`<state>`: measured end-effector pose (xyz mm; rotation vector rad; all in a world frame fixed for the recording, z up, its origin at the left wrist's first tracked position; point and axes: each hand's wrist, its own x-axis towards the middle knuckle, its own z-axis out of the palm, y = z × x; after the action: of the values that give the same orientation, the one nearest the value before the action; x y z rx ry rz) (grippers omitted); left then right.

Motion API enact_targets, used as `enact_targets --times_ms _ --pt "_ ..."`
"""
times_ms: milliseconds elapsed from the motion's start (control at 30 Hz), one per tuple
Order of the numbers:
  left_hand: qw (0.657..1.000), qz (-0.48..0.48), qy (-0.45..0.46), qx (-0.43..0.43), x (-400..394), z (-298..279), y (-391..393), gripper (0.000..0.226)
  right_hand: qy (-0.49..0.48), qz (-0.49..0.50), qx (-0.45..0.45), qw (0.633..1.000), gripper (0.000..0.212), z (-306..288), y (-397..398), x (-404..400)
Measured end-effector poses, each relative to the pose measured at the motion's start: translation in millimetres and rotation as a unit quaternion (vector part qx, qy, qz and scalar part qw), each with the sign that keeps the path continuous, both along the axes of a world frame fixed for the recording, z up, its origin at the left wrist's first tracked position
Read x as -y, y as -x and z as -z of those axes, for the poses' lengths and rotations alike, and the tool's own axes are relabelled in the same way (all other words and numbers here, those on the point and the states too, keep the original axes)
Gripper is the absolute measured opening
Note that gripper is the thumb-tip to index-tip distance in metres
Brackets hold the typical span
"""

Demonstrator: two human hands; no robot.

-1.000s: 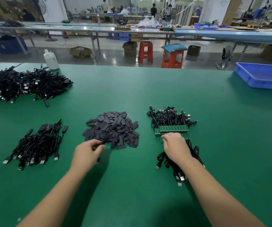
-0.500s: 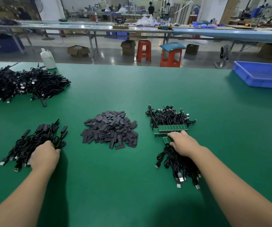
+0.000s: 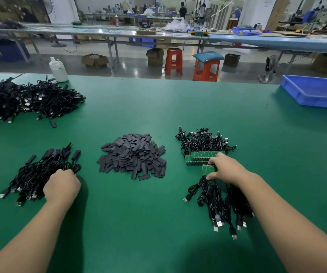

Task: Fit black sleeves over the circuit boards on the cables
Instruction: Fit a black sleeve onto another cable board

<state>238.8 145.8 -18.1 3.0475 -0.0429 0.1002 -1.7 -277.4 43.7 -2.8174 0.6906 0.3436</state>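
While laid out as three stations across the green table [image 3: 158,223], reads as a left-to-right flow in reverse: bare stock right, sleeves centre, finished work left. Right hand [image 3: 227,170] curled over the near end of the unsleeved cables [image 3: 223,196], fingers and thumb pinching at the small green circuit boards [image 3: 206,155], probably to single one out; exact count between the fingertips cannot be told. Boards kept in a neat row, edges aligned, cable loops fanned away behind and USB plugs trailing toward the body, presumably so each board end presents itself for a sleeve. Pile of black sleeves [image 3: 133,154] heaped between both hands, within easy reach of either. Left hand [image 3: 62,186] knuckles-up on the sleeved cables [image 3: 38,174], fingers curled down into the bundle; whether gripping a cable or merely resting there cannot be told from above. Sleeved ends pointing away, plugs toward the near-left.

Farther back left, a much larger heap of cables [image 3: 26,101], beside a white plastic bottle [image 3: 58,69] at the table's far edge. Blue tray [image 3: 316,91] at far right. Beyond, grey workshop floor, orange stools [image 3: 206,66], cardboard boxes, long benches and distant people.
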Motion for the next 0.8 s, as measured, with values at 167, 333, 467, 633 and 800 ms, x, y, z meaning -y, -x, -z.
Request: enact_targets --times_ms 167,333,467,633,800 --pt "0.981 0.104 0.144 0.084 38 -13 24 0.023 -0.102 -0.025 0.030 0.994 0.019 -15 2 -10" --pt "0.910 0.247 0.331 -0.049 123 -34 88 0.020 -0.112 -0.049 0.062 0.991 0.020 -22 -4 -38" --pt "0.822 0.317 0.414 -0.228 179 -41 145 0.034 -0.099 -0.052 0.081 0.990 0.020 -27 -7 -54" --pt "0.789 0.337 0.447 -0.254 210 -38 176 0.013 -0.074 -0.039 0.089 0.992 0.015 -32 -5 -62" --pt "0.818 0.302 0.438 -0.217 215 -38 181 0.019 -0.050 -0.019 0.094 0.994 0.016 -30 -1 -66"
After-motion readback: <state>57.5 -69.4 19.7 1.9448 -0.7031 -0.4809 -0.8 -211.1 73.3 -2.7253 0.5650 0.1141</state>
